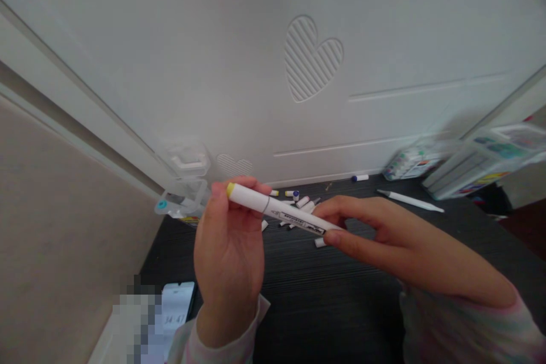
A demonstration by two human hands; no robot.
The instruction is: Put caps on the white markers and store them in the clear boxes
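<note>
A white marker (281,211) with a yellow cap end and dark printing slants across the middle of the head view. The thumb and fingers of my left hand (232,250) close around its yellow-capped end. At the marker's other end, my right hand (375,233) pinches the barrel between thumb and fingers. Behind and below the marker, several loose caps and pens (303,202) lie scattered on the dark table (324,307), partly hidden by my hands.
A white stylus-like pen (412,201) and a blue-ended cap (360,178) lie at the back right. Clear cases of markers (412,162) stand beside a larger plastic box (482,162). At left are a clear container (183,196) and a phone (177,304). A white panel (239,68) rises behind.
</note>
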